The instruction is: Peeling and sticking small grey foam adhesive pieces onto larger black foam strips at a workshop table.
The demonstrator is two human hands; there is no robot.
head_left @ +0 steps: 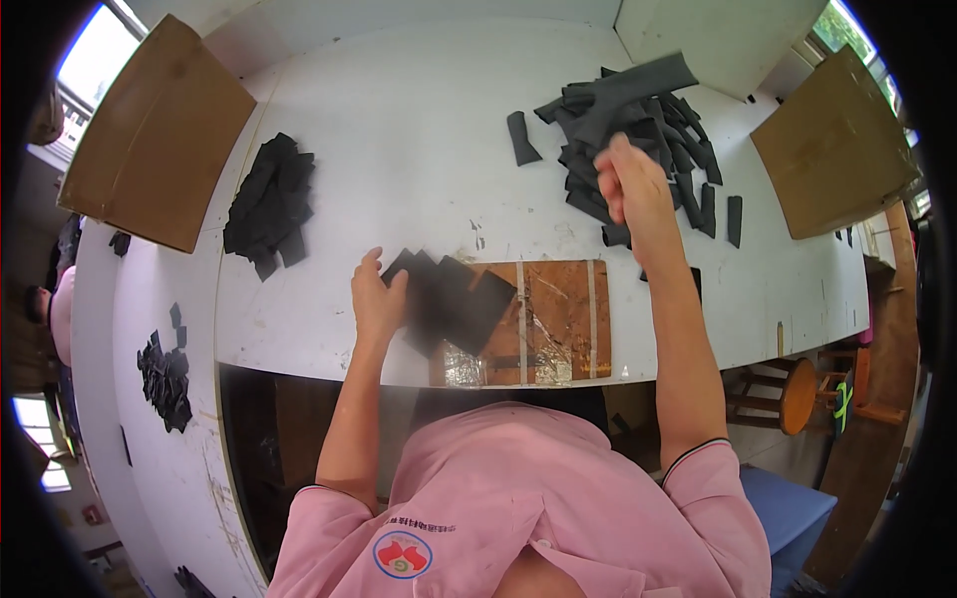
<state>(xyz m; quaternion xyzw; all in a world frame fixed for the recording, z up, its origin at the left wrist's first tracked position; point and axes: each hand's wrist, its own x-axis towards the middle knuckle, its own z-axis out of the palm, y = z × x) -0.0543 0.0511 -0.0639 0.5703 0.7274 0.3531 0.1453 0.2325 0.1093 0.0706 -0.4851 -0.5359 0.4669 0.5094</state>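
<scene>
My left hand (377, 301) is open at the left end of several overlapping flat black fabric pieces (483, 309), its thumb against their edge. These pieces lie partly on a brown taped board (558, 319) at the table's near edge. My right hand (633, 189), slightly blurred, is over the near side of a heap of dark grey fabric tubes (678, 130). Its fingers are loosely bent and apart, and nothing shows in them. One longer, wider dark piece (643, 85) lies across the top of the heap, just beyond my fingertips.
Another black pile (269, 204) lies on the white table (399, 130) to the left. Cardboard boxes stand at the far left (164, 135) and far right (837, 145). Smaller dark pieces (164, 384) lie on the left-hand surface. A wooden stool (797, 396) stands at right.
</scene>
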